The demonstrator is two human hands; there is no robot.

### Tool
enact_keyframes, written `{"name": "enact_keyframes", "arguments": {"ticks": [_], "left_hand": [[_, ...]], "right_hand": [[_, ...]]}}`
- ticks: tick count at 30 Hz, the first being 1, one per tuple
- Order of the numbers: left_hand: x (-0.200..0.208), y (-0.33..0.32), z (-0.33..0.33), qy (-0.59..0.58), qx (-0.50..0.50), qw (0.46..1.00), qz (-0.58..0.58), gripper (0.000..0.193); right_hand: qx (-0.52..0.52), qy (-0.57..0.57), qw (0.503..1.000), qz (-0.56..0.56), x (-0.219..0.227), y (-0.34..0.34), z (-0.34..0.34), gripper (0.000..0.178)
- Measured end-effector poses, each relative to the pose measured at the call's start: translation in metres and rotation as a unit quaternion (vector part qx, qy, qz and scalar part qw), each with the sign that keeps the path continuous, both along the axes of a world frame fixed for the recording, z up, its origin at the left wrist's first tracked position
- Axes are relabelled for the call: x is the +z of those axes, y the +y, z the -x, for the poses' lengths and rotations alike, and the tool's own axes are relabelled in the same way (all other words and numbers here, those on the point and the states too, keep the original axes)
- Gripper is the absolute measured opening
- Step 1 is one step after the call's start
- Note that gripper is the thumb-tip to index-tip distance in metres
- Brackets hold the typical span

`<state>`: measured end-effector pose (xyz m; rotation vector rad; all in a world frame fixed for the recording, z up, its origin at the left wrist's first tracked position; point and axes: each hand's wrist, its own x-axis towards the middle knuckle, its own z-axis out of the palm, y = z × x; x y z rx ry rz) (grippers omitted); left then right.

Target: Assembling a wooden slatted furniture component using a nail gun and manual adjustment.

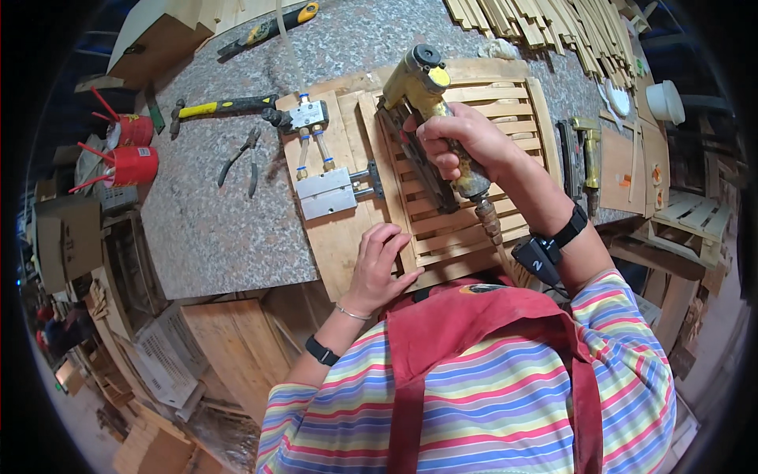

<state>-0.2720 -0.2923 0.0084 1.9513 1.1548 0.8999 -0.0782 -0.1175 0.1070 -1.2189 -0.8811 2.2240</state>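
My right hand [466, 142] is wrapped round the handle of a worn yellow pneumatic nail gun [420, 79], its long magazine over the left side of a slatted wooden panel [545, 134]. Where the nose of the gun meets the wood is hidden. My left hand [377, 272] rests with fingers apart at the panel's near left corner, thumb along the near edge. Under the panel lies a wooden board [328, 237]. Fixed to that board, left of the panel, are a silver pneumatic cylinder [325, 193] and a small valve [306, 116], joined by short hoses.
Pliers [241, 162], a hammer [225, 107] and a yellow-black handled tool [268, 31] lie on the speckled table [205, 213]. Red tubs [130, 166] stand at its left edge. Wooden strips [545, 31] pile up at the far right. Another nail gun [588, 162] lies right of the panel.
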Motion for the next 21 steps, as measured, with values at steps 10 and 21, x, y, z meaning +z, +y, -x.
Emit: {"name": "enact_keyframes", "arguments": {"ticks": [10, 21], "left_hand": [[-0.004, -0.003, -0.004, 0.006, 0.005, 1.0, -0.008, 0.065], [-0.008, -0.006, -0.007, 0.013, 0.029, 0.999, -0.021, 0.062]], "right_hand": [[0.009, 0.008, 1.0, 0.005, -0.001, -0.024, -0.011, 0.016], [0.052, 0.006, 0.998, -0.023, -0.003, -0.057, -0.021, 0.017]]}}
